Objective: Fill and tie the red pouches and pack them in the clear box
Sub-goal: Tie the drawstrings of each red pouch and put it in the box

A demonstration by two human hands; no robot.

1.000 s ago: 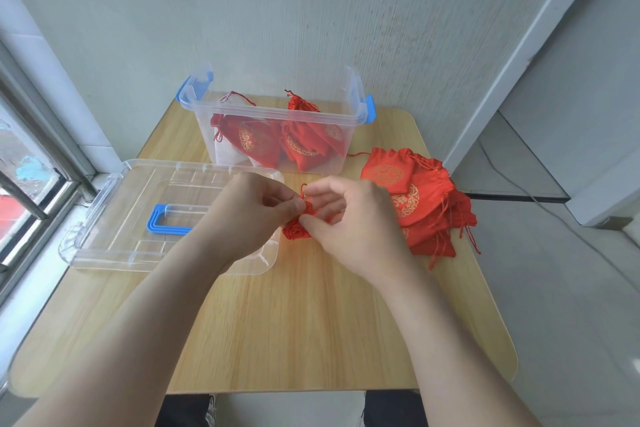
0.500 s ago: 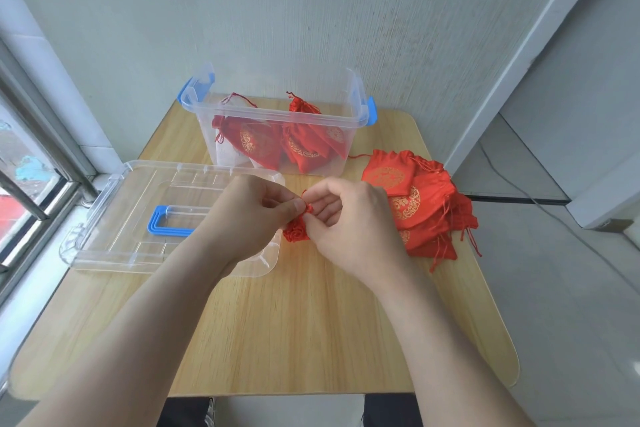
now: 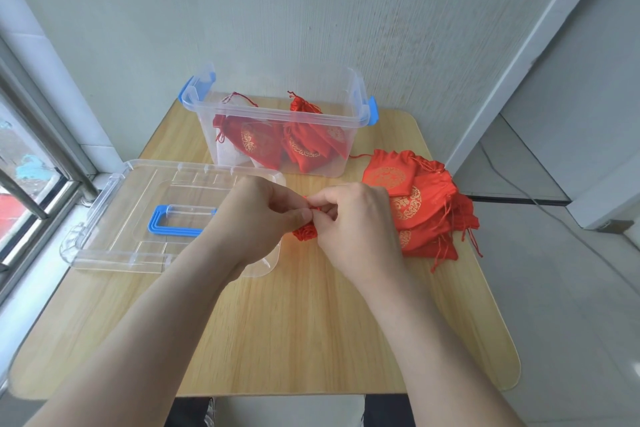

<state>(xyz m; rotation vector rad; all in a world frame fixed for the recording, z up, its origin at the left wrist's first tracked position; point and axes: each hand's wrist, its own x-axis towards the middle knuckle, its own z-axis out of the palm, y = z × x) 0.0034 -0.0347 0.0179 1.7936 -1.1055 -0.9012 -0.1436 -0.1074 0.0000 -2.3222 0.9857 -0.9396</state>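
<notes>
A small red pouch (image 3: 304, 231) rests on the wooden table (image 3: 294, 329) at its middle, mostly hidden behind my fingers. My left hand (image 3: 258, 218) and my right hand (image 3: 356, 222) meet above it, both pinching its gathered neck and red drawstring. The clear box (image 3: 346, 114) with blue latches stands at the back of the table, open, holding a few tied red pouches (image 3: 273, 146) with gold prints. A pile of flat red pouches (image 3: 415, 204) lies to the right of my right hand.
The clear lid (image 3: 138, 215) with a blue handle lies flat on the left, partly under my left wrist. A window frame (image 3: 38, 163) borders the left side and a wall stands behind the table.
My fingertips have drawn closer together over the pouch's neck. The pouch sits a little more bunched under my hands. Nothing else has moved.
</notes>
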